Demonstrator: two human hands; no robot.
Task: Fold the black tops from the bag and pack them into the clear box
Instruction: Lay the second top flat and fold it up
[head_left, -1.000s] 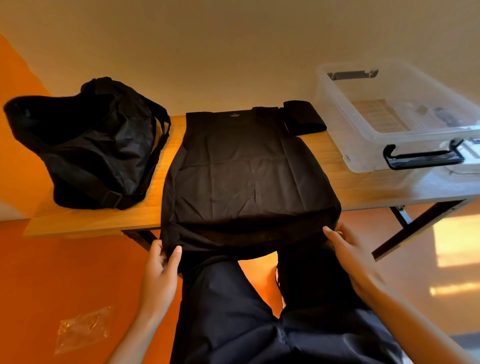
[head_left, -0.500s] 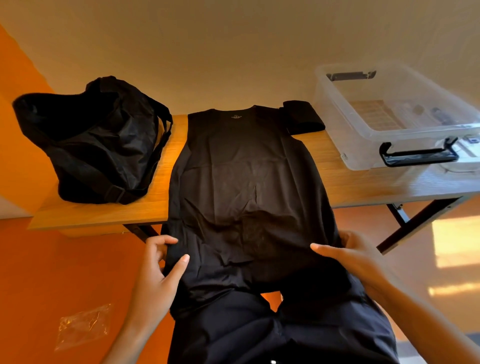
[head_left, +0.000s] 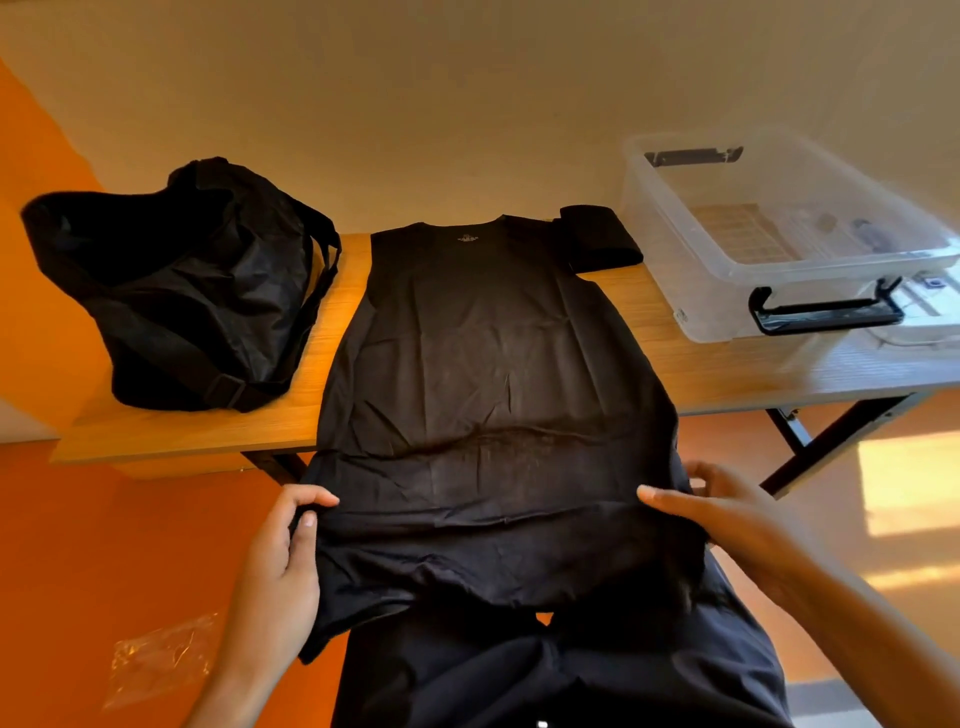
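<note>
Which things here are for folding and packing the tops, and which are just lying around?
For the job:
black top, gripped at its lower part by the left hand and right hand
black bag
clear box
small folded black piece beside the top's collar

Just lying around:
clear plastic wrapper on the floor
</note>
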